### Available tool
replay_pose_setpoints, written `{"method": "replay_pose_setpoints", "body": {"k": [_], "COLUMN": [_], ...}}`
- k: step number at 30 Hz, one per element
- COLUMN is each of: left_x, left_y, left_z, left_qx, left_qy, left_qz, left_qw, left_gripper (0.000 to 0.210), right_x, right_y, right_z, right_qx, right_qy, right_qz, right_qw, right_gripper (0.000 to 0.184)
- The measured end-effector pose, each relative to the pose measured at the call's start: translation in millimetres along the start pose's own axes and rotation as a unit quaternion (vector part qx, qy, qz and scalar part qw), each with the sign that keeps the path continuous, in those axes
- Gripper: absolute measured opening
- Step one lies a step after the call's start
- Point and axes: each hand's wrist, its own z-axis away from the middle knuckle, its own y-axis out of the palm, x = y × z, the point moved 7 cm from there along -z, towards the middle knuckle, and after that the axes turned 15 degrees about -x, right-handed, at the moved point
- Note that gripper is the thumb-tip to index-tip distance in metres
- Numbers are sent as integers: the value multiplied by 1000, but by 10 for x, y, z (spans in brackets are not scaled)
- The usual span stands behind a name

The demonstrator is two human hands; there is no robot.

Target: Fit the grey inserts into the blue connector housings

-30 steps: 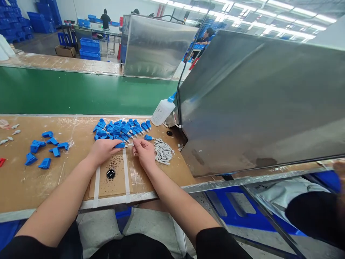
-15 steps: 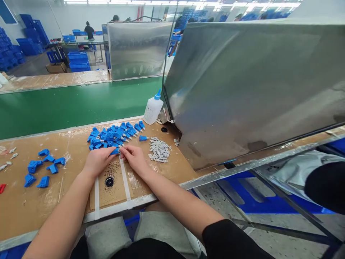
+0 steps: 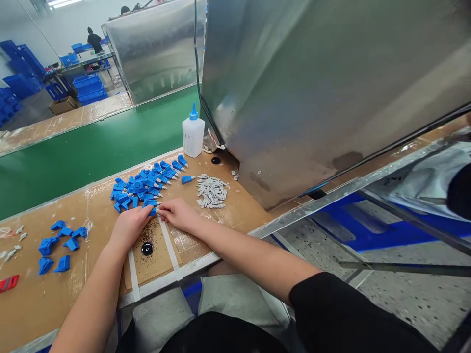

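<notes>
My left hand [image 3: 128, 226] is closed on a small blue plastic part [image 3: 153, 211], held just over the table. My right hand [image 3: 179, 214] meets it from the right, thumb and fingers pinched at a small grey plastic piece at its end; the fingertips partly hide this piece. Behind my hands lies a pile of blue plastic parts [image 3: 138, 186], several with grey tips. One blue part with a grey tip [image 3: 187, 179] lies apart, beside a heap of loose grey pieces [image 3: 212, 191].
A white squeeze bottle [image 3: 193, 135] with blue nozzle stands behind the heap, near a large metal panel [image 3: 312, 98]. More blue parts [image 3: 63, 264] and a red piece [image 3: 9, 283] lie at left. A black disc [image 3: 147, 249] sits on a taped board. Beyond runs a green belt [image 3: 99, 142].
The view has tilted and shifted to the right. My hands stay together at the blue part, with the right hand's fingers still pinched at its end.
</notes>
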Motion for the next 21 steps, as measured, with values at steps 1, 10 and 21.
{"method": "replay_pose_setpoints", "body": {"k": [1,10,21], "left_x": [3,34,713], "left_y": [4,-96,-611], "left_z": [-6,-14,-317], "left_qx": [-1,-45,-30], "left_qy": [1,-3,-275], "left_qz": [-3,39,-37], "left_qw": [1000,998,960], "left_gripper": [30,36,58], "right_x": [4,57,110], "right_y": [-4,0,-1121], "right_z": [-8,-74,378], "right_qx": [0,-7,29], "right_qy": [-5,-22,-117], "right_qz": [9,18,386], "right_qw": [1000,1000,915], "right_gripper": [30,29,10]}}
